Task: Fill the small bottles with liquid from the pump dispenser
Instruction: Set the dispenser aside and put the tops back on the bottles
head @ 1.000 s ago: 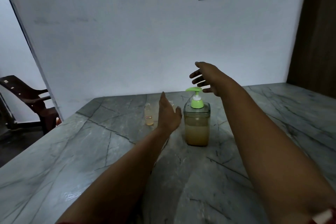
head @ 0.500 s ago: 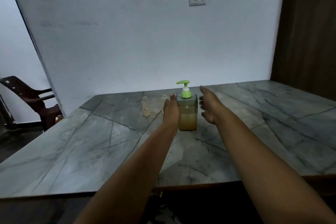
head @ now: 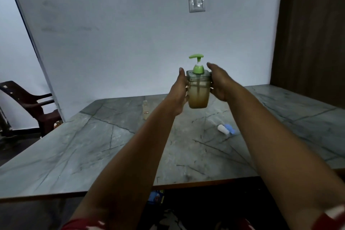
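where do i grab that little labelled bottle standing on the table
Pinch the small labelled bottle round its middle, from the side, with the left hand once it is free. The bottle stands upright, slim and alone on the marble table, with its narrow neck on top.

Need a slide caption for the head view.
Both hands hold the pump dispenser above the marble table.

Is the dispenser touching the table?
Apart. The head view shows the dispenser gripped between the left hand and right hand, lifted, its base clear of the table.
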{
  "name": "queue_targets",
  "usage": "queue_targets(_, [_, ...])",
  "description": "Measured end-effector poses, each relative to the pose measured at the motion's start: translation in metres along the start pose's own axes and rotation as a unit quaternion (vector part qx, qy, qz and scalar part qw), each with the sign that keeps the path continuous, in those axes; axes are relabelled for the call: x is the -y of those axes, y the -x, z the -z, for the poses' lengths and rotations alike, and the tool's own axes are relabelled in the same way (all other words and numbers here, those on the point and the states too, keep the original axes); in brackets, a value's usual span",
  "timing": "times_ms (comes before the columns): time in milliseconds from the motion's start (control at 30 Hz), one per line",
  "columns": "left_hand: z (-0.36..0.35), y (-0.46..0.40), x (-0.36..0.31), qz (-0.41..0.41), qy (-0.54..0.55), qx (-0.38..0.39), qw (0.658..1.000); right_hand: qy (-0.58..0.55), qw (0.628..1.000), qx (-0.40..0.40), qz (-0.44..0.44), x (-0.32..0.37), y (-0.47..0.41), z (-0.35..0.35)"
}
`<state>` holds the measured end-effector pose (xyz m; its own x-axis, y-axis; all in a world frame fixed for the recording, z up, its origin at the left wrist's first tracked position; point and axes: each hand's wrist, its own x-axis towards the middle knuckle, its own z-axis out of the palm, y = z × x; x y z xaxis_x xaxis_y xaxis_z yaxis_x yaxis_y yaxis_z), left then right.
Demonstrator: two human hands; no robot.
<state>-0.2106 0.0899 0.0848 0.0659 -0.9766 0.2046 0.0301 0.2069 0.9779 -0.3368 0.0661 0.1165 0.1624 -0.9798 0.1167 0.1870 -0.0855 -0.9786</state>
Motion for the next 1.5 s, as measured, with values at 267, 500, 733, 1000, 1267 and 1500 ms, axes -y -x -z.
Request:
queue_targets(267, [-0.057,-0.056,0.008,0.01,0.021,0.071,0.997,0.049,0.998,-0.036,0.022,0.012,-0.05,0.059])
queue_targets(500, [-0.092,-0.101,0.052,0.051,0.041,0.086,0.994,0.077,0.996,-0.052,-0.004,-0.025,-0.107,0.103])
queue_targets(733, [-0.094,-0.123,0.086,0.096,0.021,0.067,0.993,0.1,0.991,-0.067,-0.053,-0.067,-0.135,0.114])
queue_targets(1000, [-0.088,-0.11,0.087,0.065,-0.129,0.002,0.99,0.187,0.976,-0.108,-0.036,-0.072,-0.127,0.111])
queue_targets(1267, [-0.052,-0.049,0.079,-0.043,-0.256,-0.087,0.962,0.443,0.882,-0.157,0.028,-0.075,-0.07,0.099])
queue_targets(1500, [0.004,-0.002,0.081,-0.042,-0.297,-0.137,0.944,0.606,0.793,-0.014,-0.06,-0.08,-0.016,0.092])
